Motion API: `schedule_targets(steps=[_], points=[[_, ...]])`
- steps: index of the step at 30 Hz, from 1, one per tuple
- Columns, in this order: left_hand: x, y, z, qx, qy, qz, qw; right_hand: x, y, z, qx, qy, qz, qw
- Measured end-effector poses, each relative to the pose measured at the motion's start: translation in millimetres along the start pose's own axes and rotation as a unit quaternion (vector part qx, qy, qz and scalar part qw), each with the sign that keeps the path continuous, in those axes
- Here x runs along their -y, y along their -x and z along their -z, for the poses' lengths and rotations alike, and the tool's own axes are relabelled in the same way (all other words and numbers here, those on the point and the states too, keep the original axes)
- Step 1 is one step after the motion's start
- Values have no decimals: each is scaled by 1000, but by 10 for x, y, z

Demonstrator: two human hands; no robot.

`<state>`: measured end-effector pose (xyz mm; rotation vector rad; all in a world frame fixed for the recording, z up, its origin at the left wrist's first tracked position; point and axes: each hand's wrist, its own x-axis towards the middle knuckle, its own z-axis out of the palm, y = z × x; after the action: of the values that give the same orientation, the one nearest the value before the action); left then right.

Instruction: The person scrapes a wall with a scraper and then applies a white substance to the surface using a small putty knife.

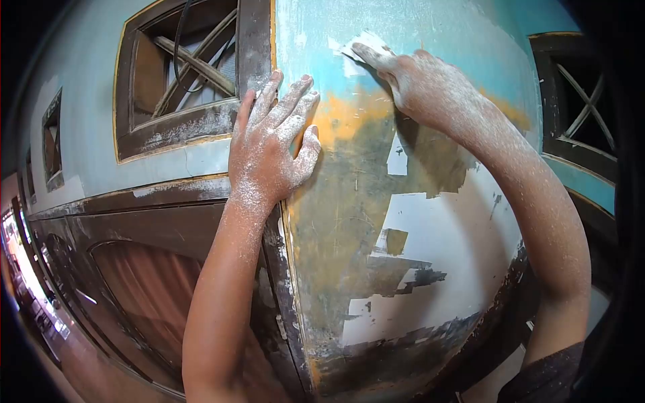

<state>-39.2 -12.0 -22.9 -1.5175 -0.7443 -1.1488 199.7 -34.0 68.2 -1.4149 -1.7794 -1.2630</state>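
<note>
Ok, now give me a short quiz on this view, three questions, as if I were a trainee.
1. Which one has its fingers spread apart: the left hand or the right hand?
2. True or false: the right hand is wearing a glove.
3. The upper part of the wall is mainly: A red, B blue, C black.

Key:
1. The left hand.
2. False; it is bare, dusted with white powder.
3. B.
</note>
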Motion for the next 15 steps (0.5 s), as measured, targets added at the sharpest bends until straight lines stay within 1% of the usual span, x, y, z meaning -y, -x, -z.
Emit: schedule_targets(steps=[1,3,4,5,7,8,9,11,15], points=[[8,0,1,2,-3,1,1000,88,29,91,-53,-27,7,998],[24,-3,8,6,-7,-3,1000,116,-188,63,-42,-35,11,998],[26,-1,19,10,-7,-7,1000,208,-148,186,-72,-54,22,996],[24,-8,27,13,-7,-12,1000,272,-202,232,-73,-56,22,996],[27,-10,33,15,-10,-12,1000,311,-331,295,-18,-44,0,999],[21,-9,39,18,-10,-9,1000,286,-339,229,-28,-30,-4,999],[16,-9,42,20,-9,-7,1000,271,-310,254,-11,-38,-11,999],[13,-12,35,17,-12,-9,1000,139,-209,176,-8,-26,18,999],[3,2,34,17,-11,-4,1000,-93,291,151,6,-40,15,999]])
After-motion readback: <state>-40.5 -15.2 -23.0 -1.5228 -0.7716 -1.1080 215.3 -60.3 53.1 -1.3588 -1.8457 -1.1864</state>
